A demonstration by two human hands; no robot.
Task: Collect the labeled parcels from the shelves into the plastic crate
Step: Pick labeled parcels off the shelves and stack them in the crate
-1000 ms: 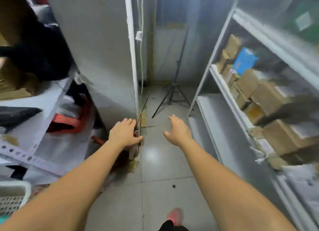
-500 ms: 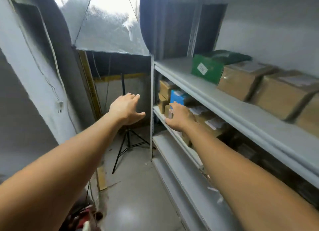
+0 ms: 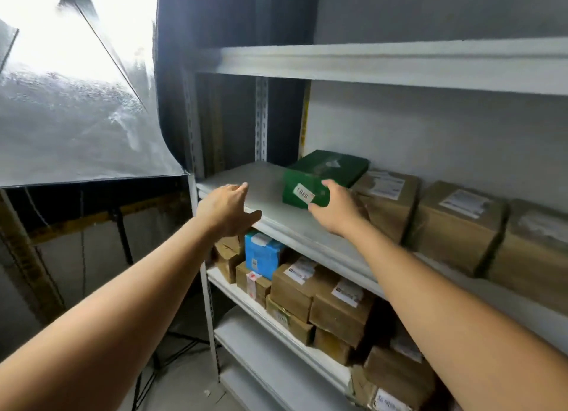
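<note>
At the centre of the frame the right hand (image 3: 336,209) is holding its grip clamped on the near corner of the green parcel (image 3: 325,167), thumb lying beneath the white label (image 3: 303,192). The parcel is sitting on the middle shelf (image 3: 266,181), just beside a row of brown boxes (image 3: 458,226). Further left, the left hand (image 3: 229,209) is hovering at the shelf edge, its grip apart, fingers straight

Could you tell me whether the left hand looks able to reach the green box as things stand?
Probably yes: the left hand hovers open beside the green box, with only bare shelf between them; the right hand grips its near corner.
</note>
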